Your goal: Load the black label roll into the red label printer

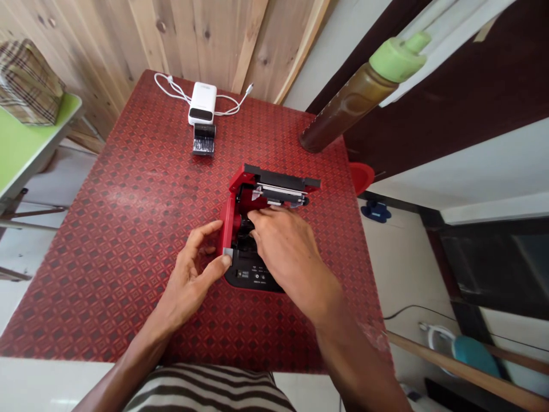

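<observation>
A red and black machine (227, 229), which looks like a small label printer, lies on the table with its lid (278, 178) raised. My left hand (193, 269) grips its left side, the thumb on a grey corner piece (227, 252) and the fingers against the outer red wall. Reaching into the open compartment, my right hand (291, 246) has its fingers bent beside a black part (245, 225). Its fingertips are mostly hidden, and I cannot see what they hold. Printed markings show on the black front panel (253, 274).
Behind the machine on the red patterned table (128, 229) are a white power bank (203, 102) with a white cable (231, 107) and a small roll of shiny black film (203, 140). A tall brown bottle with a green cap (355, 97) stands at the back right.
</observation>
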{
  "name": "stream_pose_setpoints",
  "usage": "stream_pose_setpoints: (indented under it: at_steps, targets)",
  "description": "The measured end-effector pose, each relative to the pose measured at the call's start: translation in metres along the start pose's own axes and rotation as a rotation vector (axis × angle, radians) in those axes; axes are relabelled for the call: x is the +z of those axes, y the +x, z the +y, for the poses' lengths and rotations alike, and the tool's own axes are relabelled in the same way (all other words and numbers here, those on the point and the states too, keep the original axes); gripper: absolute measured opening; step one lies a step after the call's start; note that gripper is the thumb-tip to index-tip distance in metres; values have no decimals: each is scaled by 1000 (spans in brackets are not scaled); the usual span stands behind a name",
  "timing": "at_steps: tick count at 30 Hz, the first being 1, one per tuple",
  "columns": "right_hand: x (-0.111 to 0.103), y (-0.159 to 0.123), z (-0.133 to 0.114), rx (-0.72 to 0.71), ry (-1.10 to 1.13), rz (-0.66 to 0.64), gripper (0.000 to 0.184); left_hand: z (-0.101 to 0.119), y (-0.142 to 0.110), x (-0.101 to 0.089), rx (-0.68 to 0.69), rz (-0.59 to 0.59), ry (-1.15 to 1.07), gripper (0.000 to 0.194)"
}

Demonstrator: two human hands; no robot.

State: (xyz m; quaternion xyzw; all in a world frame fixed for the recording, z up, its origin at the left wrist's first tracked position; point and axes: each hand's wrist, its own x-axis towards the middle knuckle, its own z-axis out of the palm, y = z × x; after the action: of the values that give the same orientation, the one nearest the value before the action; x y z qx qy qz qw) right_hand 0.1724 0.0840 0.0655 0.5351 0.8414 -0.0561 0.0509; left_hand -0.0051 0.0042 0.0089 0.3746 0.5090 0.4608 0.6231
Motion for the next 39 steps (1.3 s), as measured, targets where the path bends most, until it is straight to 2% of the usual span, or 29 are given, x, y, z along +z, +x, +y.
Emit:
stream_pose_setpoints:
  at_steps: [3,8,13,17,20,25,32,36,39]
  targets:
    - [4,10,4,9,42,-44,26,0,1,-1,-2,3,12,58]
    - [11,12,9,-1,79,-29,28,0,1,-1,-9,5,-5,58]
    - [11,-8,14,-39,281,96,42,0,0,0,-20,-6,-22,60]
    - [-2,-34,33,-202,489,175,49,-1,0,0,-22,-10,-13,62]
    - [-10,-42,42,-270,500,169,46,-3,0,-1,-13,3,9,62]
    - [-5,-28,35,-268,411,109,35,-5,2,-2,22,6,17,59]
    - [-3,-31,39,-392,481,126,36,-9,5,-6,63,-5,21,58]
    - [-1,-27,45,-445,500,59,26,-11,5,-6,82,-9,12,56]
    - [-1,-20,47,-467,526,19,30,-11,5,-7,79,-15,9,56]
